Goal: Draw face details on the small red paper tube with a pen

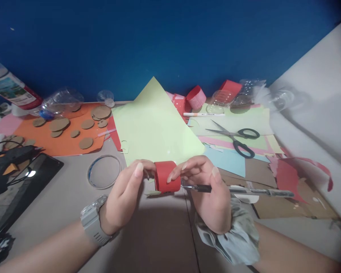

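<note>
Hold the short red paper tube (pixel 166 176) between left hand (pixel 126 195) and right hand (pixel 211 206), over the grey tabletop (pixel 150 242) and just in front of the pale green paper sheet (pixel 156 125). Left hand: fingers bent at the tube's left rim, thumb raised clear; impossible to tell whether pinching. Right hand: fingertips resting on the tube's front, with a slender black-and-grey pen (pixel 244 190) clamped under the thumb. Press lightly and evenly to preserve roundness. Avoid creasing either rim. Keep the pen's tip, just beside the right rim, off the paper.
</note>
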{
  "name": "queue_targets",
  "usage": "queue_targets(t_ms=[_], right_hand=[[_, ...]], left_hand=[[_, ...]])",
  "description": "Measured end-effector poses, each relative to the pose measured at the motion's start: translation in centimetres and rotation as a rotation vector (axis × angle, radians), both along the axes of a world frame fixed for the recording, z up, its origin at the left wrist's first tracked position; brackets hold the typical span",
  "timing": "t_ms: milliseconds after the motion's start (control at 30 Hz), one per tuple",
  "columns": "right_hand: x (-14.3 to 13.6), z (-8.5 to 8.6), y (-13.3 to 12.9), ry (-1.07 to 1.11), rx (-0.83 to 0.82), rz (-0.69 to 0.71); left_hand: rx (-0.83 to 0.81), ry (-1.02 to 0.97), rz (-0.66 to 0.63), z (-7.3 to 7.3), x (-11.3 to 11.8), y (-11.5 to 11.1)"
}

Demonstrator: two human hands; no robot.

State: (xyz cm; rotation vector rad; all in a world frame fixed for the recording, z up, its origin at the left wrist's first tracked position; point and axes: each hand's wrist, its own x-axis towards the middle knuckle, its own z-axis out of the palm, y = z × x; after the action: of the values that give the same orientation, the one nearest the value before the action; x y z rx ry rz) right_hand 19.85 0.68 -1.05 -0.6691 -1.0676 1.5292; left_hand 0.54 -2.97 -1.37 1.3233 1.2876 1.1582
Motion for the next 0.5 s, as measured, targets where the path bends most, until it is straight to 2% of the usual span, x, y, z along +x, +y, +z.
queue_targets(t_ms=[67,167,333,400,500], right_hand=[[0.0,0.0,0.0,0.006,-0.008,0.000],[0.1,-0.1,-0.1,0.021,-0.025,0.025],[0.3,-0.3,0.1,0.035,-0.066,0.053],[0.3,-0.4,0.2,0.043,-0.066,0.066],[0.2,-0.3,0.2,0.031,-0.064,0.094]], left_hand=[[-0.070,-0.107,0.002,-0.5,0.1,-0.4],[-0.101,-0.160,-0.023,-0.8,0.0,-0.7],[-0.020,-0.305,-0.264,-0.5,-0.3,-0.4],[0.005,-0.266,-0.335,-0.2,-0.3,-0.2],[0.062,-0.097,-0.379,0.5,-0.2,0.2]])
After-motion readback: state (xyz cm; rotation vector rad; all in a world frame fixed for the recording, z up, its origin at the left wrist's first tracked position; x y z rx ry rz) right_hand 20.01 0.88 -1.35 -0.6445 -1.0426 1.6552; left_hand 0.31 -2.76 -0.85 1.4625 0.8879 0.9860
